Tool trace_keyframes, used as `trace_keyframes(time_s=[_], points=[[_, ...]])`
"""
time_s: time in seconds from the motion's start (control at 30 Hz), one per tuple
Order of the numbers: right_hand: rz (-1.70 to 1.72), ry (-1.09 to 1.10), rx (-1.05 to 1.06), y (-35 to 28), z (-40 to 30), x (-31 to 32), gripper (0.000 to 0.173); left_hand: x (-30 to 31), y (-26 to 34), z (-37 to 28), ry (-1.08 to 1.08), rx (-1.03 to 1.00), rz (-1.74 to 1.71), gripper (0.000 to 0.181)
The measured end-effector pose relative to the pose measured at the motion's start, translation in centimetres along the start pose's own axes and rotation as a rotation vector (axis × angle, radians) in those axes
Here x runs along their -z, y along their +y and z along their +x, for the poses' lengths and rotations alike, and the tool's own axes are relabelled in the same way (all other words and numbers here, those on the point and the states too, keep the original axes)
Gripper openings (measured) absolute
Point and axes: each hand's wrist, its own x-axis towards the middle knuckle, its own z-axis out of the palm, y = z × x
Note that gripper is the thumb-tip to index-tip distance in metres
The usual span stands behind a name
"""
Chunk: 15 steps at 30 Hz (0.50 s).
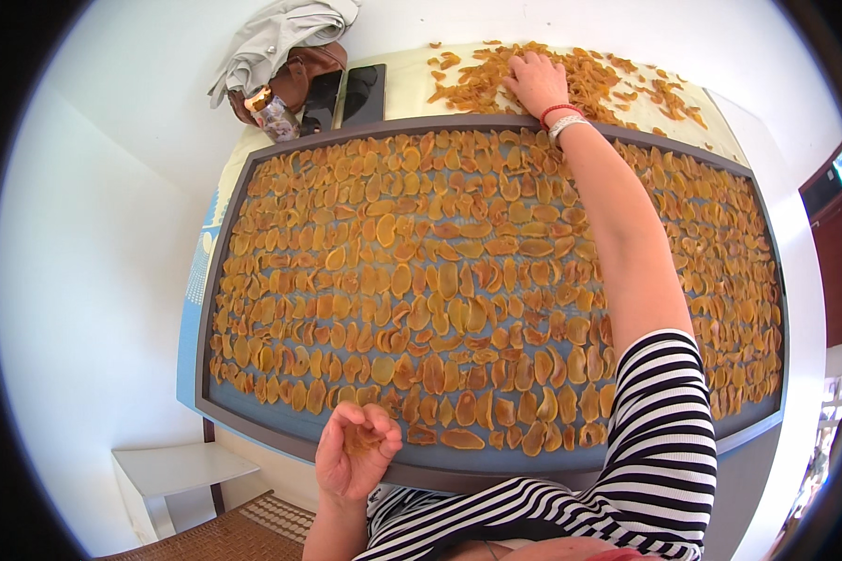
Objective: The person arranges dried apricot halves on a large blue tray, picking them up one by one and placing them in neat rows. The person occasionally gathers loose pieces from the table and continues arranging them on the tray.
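Before me lies a large dark-framed tray [214, 308] with a blue base, covered in rows of flat amber-brown dried slices [448, 280], possibly fruit. My left hand [354, 456] is raised palm-up over the tray's near edge, fingers curled around a few slices [362, 440]. My right hand [537, 80] reaches across the tray, its fingers down on a loose heap of slices [596, 77] behind the far rim. Whether those fingers grip any slice is hidden. A red cord bracelet and a pale band circle the right wrist.
At the back left are a brown leather bag [326, 59] under pale grey cloth [281, 35], a patterned bottle or cup [275, 116] and dark flat devices [363, 96]. The heap lies on a cream tablecloth [400, 95]. A small white shelf [182, 466] stands lower left, beside a woven seat [238, 529].
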Motion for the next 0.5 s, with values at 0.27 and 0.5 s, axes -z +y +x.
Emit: trace_keyframes(time_s=[0.27,0.5], points=[[0.031,0.071,-0.224,5.3,-0.2,0.6,0.03,0.1,0.0,-0.1,-0.017,0.009,0.011,0.034],[0.085,-0.07,-0.623,9.5,-1.2,-0.1,0.042,0.0,0.0,0.1,-0.029,0.016,0.014,0.034]])
